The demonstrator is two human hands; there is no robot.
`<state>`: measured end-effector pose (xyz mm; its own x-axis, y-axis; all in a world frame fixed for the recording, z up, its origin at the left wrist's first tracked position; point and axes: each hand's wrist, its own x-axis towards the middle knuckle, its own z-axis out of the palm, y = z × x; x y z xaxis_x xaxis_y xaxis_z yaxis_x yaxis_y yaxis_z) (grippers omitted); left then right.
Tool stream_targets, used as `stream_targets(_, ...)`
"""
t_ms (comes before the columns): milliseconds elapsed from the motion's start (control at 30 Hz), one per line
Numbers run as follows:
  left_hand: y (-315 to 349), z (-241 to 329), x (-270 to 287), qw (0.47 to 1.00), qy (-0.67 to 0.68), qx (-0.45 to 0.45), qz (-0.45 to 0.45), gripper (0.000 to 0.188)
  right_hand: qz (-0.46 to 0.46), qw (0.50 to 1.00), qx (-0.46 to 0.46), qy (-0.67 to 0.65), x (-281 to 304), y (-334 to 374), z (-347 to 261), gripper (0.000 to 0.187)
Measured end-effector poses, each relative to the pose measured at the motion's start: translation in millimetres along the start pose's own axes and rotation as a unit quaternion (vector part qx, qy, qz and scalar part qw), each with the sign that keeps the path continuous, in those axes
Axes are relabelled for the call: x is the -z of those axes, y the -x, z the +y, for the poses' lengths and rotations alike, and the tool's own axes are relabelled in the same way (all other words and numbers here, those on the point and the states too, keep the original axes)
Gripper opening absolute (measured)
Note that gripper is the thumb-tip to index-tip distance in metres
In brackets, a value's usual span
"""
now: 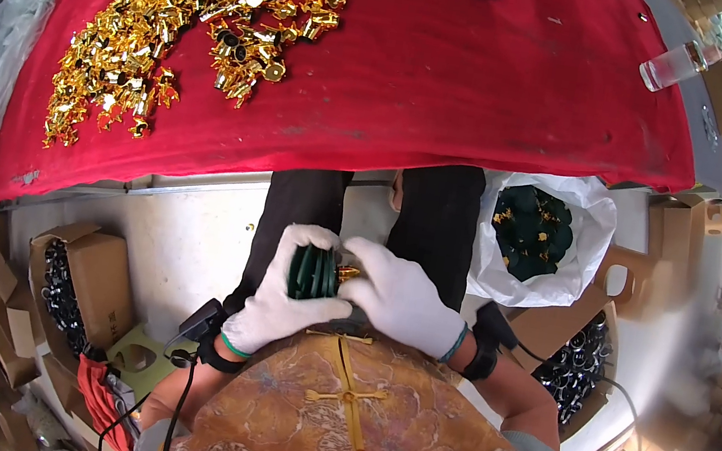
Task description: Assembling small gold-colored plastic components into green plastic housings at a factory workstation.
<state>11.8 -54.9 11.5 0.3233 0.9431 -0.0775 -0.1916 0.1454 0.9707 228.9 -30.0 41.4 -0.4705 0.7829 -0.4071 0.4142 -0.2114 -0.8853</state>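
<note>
In front of my body, my left hand, in a white glove, is closed around a stack of dark green discs held on edge. The thumb and fingers press the stack from both ends. My gloved right hand is at the stack's right side, its fingertips closed around a small shiny gold fitting that meets the discs. Whether the fitting is attached to a disc is hidden by the fingers. Many similar gold fittings lie heaped on the red-covered table ahead.
At my right stands a white sack holding green discs with gold fittings. Cardboard boxes of black-and-silver parts flank me, one at the left and one at the right. A clear glass lies at the table's far right.
</note>
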Motion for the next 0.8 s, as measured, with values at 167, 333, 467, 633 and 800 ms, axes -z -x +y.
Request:
stream_targets(167,1.5,13.7,-9.1,0.958,0.236,0.155,0.041,0.081,0.086,0.940,0.173,0.282,-21.8,9.6,18.4,0.039)
stream_targets(333,-4.0,10.7,3.1,0.997,-0.034,-0.057,-0.049,0.075,0.077,0.995,0.038,-0.043,-26.0,9.9,4.0,0.022)
stream_targets(467,-10.3,25.5,4.7,0.934,-0.290,-0.155,-0.142,0.068,-0.150,0.871,-0.180,-0.431,-0.2,1.0,10.3,0.025)
stream_targets(633,-6.0,11.4,4.3,0.976,-0.189,-0.087,-0.065,0.073,-0.044,0.985,0.003,-0.166,-9.3,-4.5,21.9,0.021)
stream_targets(800,-1.4,13.0,0.1,0.979,0.167,0.116,0.008,0.073,0.079,0.939,0.191,0.275,-16.1,8.0,18.1,0.043)
